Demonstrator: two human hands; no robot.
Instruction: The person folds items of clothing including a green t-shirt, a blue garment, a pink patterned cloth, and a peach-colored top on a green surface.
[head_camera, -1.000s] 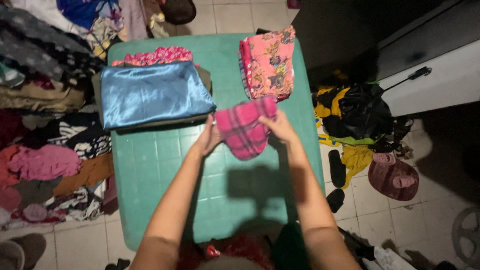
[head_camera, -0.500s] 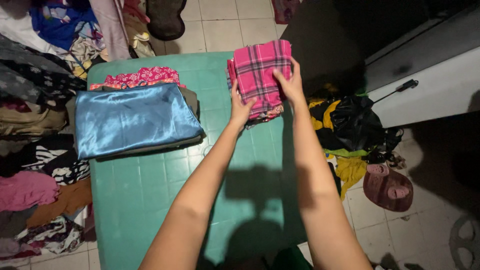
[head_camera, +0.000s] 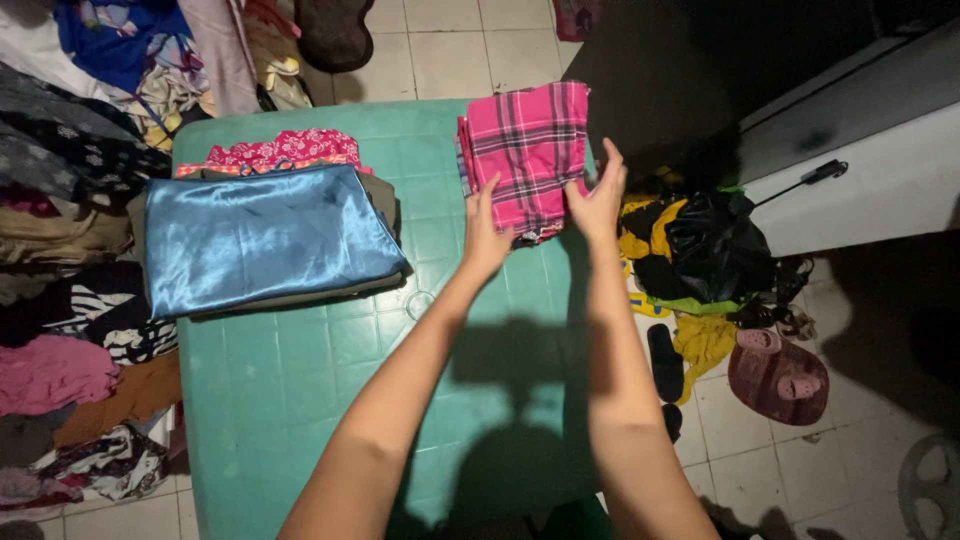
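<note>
A folded pink plaid cloth (head_camera: 527, 150) lies on top of a small stack at the far right of the green table (head_camera: 300, 370). My left hand (head_camera: 484, 232) hovers at the stack's near left edge with fingers spread, holding nothing. My right hand (head_camera: 598, 198) is open beside the stack's near right corner, fingers apart, just off the cloth. A folded shiny blue cloth (head_camera: 262, 235) tops a second stack at the table's left, with a pink patterned cloth (head_camera: 280, 152) behind it.
A heap of mixed clothes (head_camera: 70, 250) lies on the floor left of the table. To the right are a black bag (head_camera: 715, 245), yellow cloth (head_camera: 705, 340), dark sandals (head_camera: 663, 362) and a maroon slipper (head_camera: 778, 375). A dark cabinet (head_camera: 700, 70) stands at the back right.
Both hands carried the pink plaid cloth from the table's middle to the far right stack, set it down, then let go and drew back slightly.
</note>
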